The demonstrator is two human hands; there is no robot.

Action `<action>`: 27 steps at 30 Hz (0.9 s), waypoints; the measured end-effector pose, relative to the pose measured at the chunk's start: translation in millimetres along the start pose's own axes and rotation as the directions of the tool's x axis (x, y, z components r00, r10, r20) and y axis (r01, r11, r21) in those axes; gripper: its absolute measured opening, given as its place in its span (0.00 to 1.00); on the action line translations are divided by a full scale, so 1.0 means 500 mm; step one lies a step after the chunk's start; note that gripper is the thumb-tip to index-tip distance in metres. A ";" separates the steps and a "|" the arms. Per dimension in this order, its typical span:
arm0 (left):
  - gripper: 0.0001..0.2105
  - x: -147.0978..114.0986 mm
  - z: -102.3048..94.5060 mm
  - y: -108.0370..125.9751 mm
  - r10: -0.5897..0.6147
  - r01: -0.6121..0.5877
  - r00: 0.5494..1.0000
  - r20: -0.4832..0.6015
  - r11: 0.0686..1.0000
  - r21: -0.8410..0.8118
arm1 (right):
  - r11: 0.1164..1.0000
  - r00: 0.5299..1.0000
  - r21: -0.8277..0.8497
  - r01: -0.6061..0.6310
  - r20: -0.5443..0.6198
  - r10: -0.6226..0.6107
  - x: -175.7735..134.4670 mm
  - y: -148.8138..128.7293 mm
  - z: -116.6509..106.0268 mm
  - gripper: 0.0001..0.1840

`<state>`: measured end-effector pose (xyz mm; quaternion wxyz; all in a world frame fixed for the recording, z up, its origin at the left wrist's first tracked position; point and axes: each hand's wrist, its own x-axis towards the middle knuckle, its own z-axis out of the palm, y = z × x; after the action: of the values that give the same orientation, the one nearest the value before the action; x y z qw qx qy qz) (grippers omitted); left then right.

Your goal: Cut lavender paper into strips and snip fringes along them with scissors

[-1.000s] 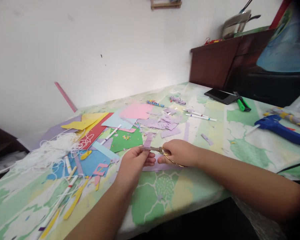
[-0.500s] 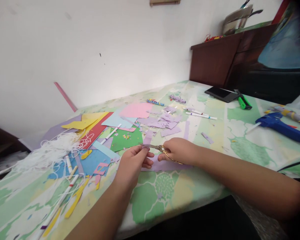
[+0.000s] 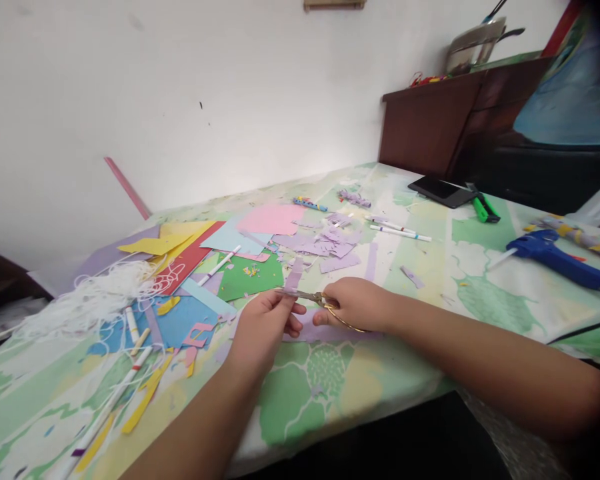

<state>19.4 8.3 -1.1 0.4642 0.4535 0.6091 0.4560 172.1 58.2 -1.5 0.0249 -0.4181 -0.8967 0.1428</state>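
Observation:
My right hand (image 3: 353,303) is closed on a pair of gold-handled scissors (image 3: 310,295), whose blades point left. Between finger and thumb my left hand (image 3: 267,323) pinches a narrow purple paper strip (image 3: 294,272), its upper end sticking out past the fingers. The blades lie across this strip, close to the left fingertips. Below both hands a longer purple paper piece (image 3: 340,328) lies flat on the tablecloth, partly covered by them. Purple fringed paper scraps (image 3: 325,243) are spread just beyond my hands.
Coloured paper sheets, such as a green one (image 3: 253,277), and tangled white string (image 3: 105,300) lie to the left. A blue glue gun (image 3: 563,257), a green cutter (image 3: 485,208), a black phone (image 3: 443,191) and white pens (image 3: 400,231) are at right and back.
My hands stay in nearly the same place with the scissors at the purple strip. The scissor blades look slightly more closed. The whole view has shifted a little.

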 end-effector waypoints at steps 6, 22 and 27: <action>0.08 -0.003 -0.001 0.007 -0.002 0.002 1.000 0.022 1.000 -0.002 | 1.000 1.000 0.010 0.009 -0.002 -0.009 0.006 0.004 0.006 0.28; 0.06 -0.003 -0.001 0.009 -0.013 0.007 0.999 -0.048 0.993 -0.115 | 1.000 1.000 0.005 0.004 -0.014 -0.004 -0.001 0.008 0.009 0.29; 0.08 -0.001 -0.002 0.003 0.029 -0.030 0.999 -0.017 0.998 -0.048 | 0.999 0.999 0.021 0.031 -0.024 -0.030 0.000 0.006 0.010 0.27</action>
<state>18.8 7.8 0.6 0.4632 0.4472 0.5950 0.4811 173.4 58.8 -7.3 0.0423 -0.4057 -0.9011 0.1471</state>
